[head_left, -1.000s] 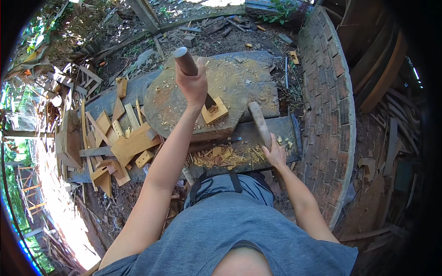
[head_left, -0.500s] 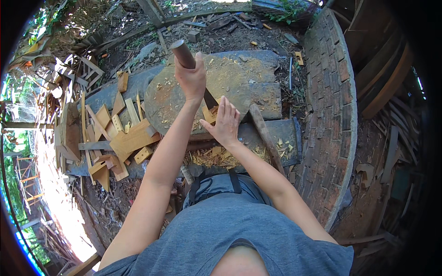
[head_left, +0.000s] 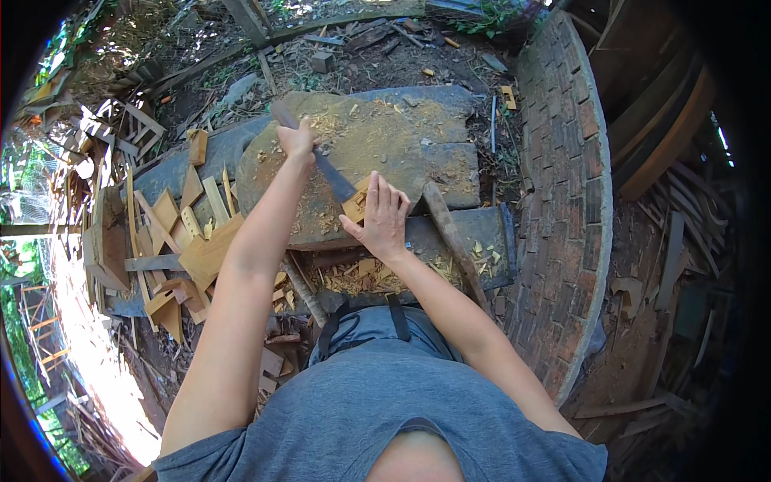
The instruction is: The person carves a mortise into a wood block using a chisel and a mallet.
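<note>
My left hand (head_left: 297, 138) is wrapped round the handle of a long tool with a wooden handle and a flat dark metal blade (head_left: 333, 178). The blade slants down to the right, and its far end meets a small yellow-brown wooden block (head_left: 354, 207). My right hand (head_left: 384, 218) steadies that block from the right, fingers stretched along it and thumb at its near side. Part of the block is hidden under the hand and blade. Beneath them lies a thick, round-edged chopping block (head_left: 281, 189) strewn with shavings.
Offcuts, including a broad board (head_left: 210, 251), are heaped on the left. A wooden pole (head_left: 451, 233) leans beside my right forearm. A low brick wall (head_left: 562, 185) curves along the right. Wood chips (head_left: 365, 273) lie by the chopping block's near edge.
My left hand has dropped and moved left with the tool. Its handle, upright before, now lies lower, and more of the blade shows. My right hand stays at the wooden block.
</note>
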{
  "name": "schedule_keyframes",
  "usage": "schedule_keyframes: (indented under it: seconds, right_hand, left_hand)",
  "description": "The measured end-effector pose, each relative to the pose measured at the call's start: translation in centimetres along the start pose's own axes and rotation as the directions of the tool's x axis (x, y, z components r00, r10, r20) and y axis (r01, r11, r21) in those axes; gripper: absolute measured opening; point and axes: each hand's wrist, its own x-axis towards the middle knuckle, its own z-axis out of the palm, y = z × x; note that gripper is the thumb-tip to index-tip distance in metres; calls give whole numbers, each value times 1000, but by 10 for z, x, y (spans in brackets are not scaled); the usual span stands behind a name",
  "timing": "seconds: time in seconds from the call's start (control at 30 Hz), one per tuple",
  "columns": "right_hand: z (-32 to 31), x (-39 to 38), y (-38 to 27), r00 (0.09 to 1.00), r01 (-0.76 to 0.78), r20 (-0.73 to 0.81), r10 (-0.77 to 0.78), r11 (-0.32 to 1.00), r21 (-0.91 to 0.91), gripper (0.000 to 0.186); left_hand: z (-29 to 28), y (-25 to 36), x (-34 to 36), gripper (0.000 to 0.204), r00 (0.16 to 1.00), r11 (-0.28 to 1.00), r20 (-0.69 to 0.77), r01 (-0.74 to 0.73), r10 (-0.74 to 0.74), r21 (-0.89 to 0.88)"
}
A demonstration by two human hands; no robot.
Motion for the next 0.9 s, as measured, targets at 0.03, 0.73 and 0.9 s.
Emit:
schedule_keyframes:
  seconds: [0.03,0.73,0.9]
  right_hand:
    - [1,-2,4,1000,-21,8,21,1000,-10,102]
    - [4,-3,11,1000,-18,-20,17,999,-36,104]
    - [-3,-2,10,999,-6,32,4,998,59,103]
  left_hand:
    - [-8,-2,3,39,995,1000,96,22,-23,9]
    - [-126,-14,-196,18,262,464,931,-878,254,120]
    - [-146,-73,-218,30,322,482,924,-788,-205,382]
